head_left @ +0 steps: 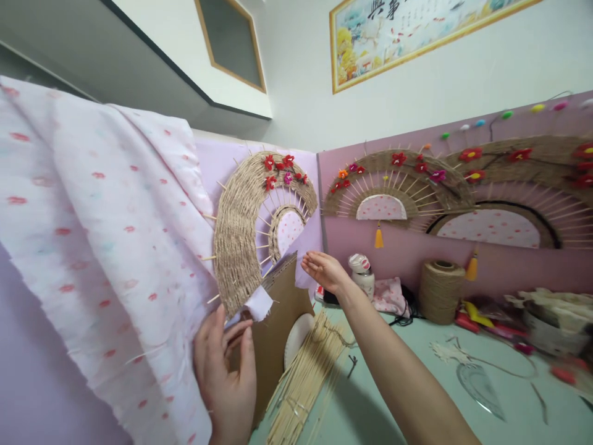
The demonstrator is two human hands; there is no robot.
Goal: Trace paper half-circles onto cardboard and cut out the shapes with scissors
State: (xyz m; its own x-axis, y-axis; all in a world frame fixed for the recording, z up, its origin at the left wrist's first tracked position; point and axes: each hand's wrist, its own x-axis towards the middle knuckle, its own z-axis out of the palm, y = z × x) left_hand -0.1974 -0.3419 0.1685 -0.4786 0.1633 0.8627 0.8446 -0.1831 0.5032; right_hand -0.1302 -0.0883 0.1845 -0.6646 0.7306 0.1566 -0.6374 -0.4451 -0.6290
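In the head view, a woven fan (236,235) stands at nine o'clock, just off the centre, against a lilac panel (209,162). Its broad half-ring of tan twine threads over pale sticks that jut past the rim, red flowers (289,161) dot its top, and a smaller twine arc borders a core of pink, red-spotted fabric (288,231).

A person's left hand (227,371), at seven o'clock, meets the fan's lower end with fingers curled and thumb apart; whether it grips cannot be told. The right hand (324,272), at five o'clock, reaches near the core, fingers loosely extended, nothing visible in them.

A lidded jar (364,278) sits at four o'clock, its contents unclear; farther out that way, a blurred tub (551,337) brims with cream, cloth-like material (565,306).

On the pale green table (407,364), a stick bundle (306,383) lies at six o'clock, a twine spool (442,293) and protractor (479,389) at four. Spotted cloth (106,259) drapes at nine; a framed picture (417,46) hangs at one.
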